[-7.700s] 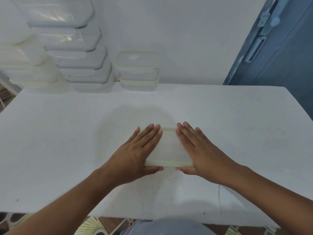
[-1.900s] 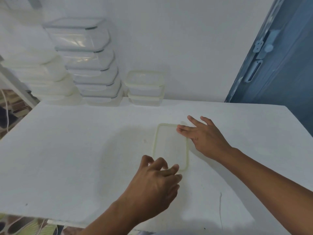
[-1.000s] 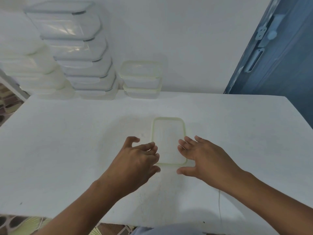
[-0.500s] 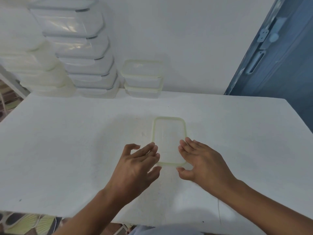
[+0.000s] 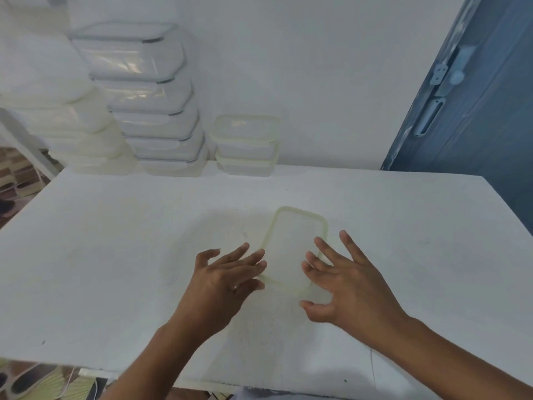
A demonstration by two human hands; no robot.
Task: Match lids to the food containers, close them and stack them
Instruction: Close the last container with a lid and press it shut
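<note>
A clear rectangular food container with a pale yellow-rimmed lid (image 5: 291, 243) sits closed on the white table (image 5: 115, 255), slightly turned. My left hand (image 5: 225, 278) lies at its near left edge with fingers spread, fingertips at the rim. My right hand (image 5: 340, 281) is at its near right corner, fingers spread over the lid's edge and thumb below the corner. Neither hand grips it.
Against the back wall stand three stacks of closed containers: a tall clear stack (image 5: 150, 105), a milky white stack (image 5: 72, 125) to its left, and a short two-high stack with yellow-rimmed lids (image 5: 246, 145). A blue door (image 5: 476, 96) is at the right.
The container has turned a little clockwise and both hands have spread their fingers wider along its near edges. The camera view has shifted slightly.
</note>
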